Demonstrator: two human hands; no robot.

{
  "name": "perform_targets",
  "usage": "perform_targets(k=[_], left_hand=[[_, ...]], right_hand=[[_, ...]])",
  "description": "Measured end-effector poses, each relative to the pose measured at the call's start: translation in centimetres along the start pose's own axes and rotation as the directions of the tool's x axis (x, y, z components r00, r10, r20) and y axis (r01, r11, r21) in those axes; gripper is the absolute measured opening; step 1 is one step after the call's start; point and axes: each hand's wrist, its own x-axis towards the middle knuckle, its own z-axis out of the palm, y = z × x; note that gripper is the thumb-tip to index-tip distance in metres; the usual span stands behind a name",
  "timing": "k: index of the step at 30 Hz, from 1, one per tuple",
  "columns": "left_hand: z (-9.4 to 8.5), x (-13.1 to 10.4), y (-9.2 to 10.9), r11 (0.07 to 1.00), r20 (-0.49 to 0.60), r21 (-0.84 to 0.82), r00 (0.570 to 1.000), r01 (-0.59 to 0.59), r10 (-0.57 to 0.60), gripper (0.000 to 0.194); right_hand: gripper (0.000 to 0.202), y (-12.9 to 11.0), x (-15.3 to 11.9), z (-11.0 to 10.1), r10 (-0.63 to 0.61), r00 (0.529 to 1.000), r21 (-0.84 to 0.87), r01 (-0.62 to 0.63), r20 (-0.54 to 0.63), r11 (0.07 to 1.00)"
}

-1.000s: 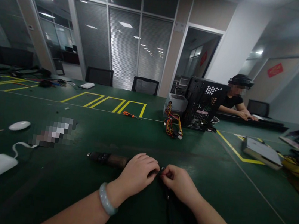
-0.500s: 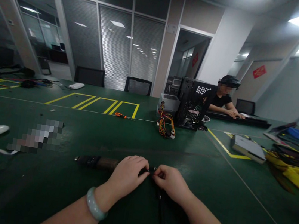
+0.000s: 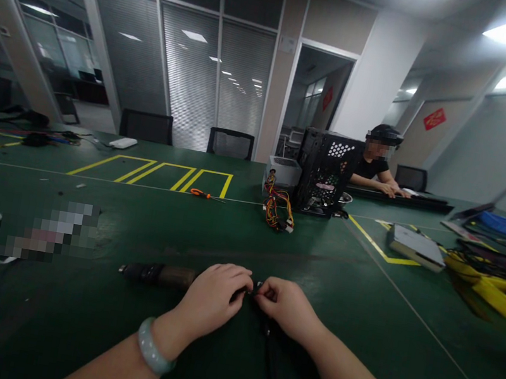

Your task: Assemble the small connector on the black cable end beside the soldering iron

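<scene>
A dark cylindrical electric screwdriver (image 3: 160,275) lies on the green table, its metal tip toward the left. My left hand (image 3: 217,293), with a pale green bangle on the wrist, is closed over its tail end and hides that part. Close by on the right, my right hand (image 3: 287,305) pinches the end of a black cable (image 3: 271,359) between thumb and fingers. The cable runs down toward me, between my forearms. Both sets of fingertips nearly meet; the small joint between them is mostly hidden.
A black computer case (image 3: 325,172) and a power supply (image 3: 283,175) with coloured wires stand ahead. An orange-handled screwdriver (image 3: 202,193) lies left of them. At right are a grey box-shaped device (image 3: 417,246) and a yellow tool bag (image 3: 504,300). Across the table sits a person (image 3: 375,161).
The view has shifted slightly, so most things appear a little further left. My hands remain at the joint, with small finger movements only.
</scene>
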Motion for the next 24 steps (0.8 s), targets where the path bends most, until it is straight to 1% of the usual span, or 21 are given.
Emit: perform_targets(k=[3,5,7,10,12,15,18,21,24], left_hand=[[0.11,0.01,-0.03,0.998,-0.019,0.004,0.998,0.060,-0.060,0.020],[0.16,0.07,-0.07,0.996,-0.015,0.015,0.996,0.088,-0.088,0.016],[0.13,0.13,-0.07,0.997,0.000,0.017,0.998,0.070,-0.070,0.010],[0.01,0.16,0.01,1.000,0.006,0.014,1.000,0.020,-0.020,0.014],[-0.05,0.16,0.06,1.000,-0.003,0.014,1.000,0.026,-0.026,0.017],[-0.05,0.16,0.02,0.997,-0.008,0.019,0.997,0.076,-0.076,0.016],[-0.07,0.16,-0.03,0.998,0.008,0.021,0.998,0.055,-0.055,0.009],[-0.19,0.15,0.04,1.000,0.017,0.014,1.000,0.006,-0.006,0.016],[-0.24,0.15,0.06,0.999,0.004,0.004,0.999,0.035,-0.035,0.020]], right_hand=[[0.012,0.10,0.04,0.00,0.000,1.000,0.011,0.000,0.001,1.000],[0.012,0.07,0.08,-0.02,0.005,1.000,0.016,-0.005,-0.001,1.000],[0.012,-0.01,0.10,-0.04,0.010,1.000,0.015,-0.010,-0.003,1.000],[0.012,-0.16,0.09,-0.07,0.014,1.000,0.000,-0.014,-0.009,1.000],[0.011,-0.21,0.05,-0.06,0.018,1.000,-0.009,-0.018,-0.013,1.000],[0.012,-0.16,0.01,0.00,0.020,1.000,-0.002,-0.020,-0.013,1.000],[0.011,-0.05,0.02,0.08,0.015,1.000,0.005,-0.015,-0.009,1.000],[0.011,-0.10,0.03,0.05,0.018,1.000,-0.004,-0.018,-0.007,1.000],[0.011,-0.34,-0.03,-0.09,0.018,1.000,-0.004,-0.018,0.000,1.000]])
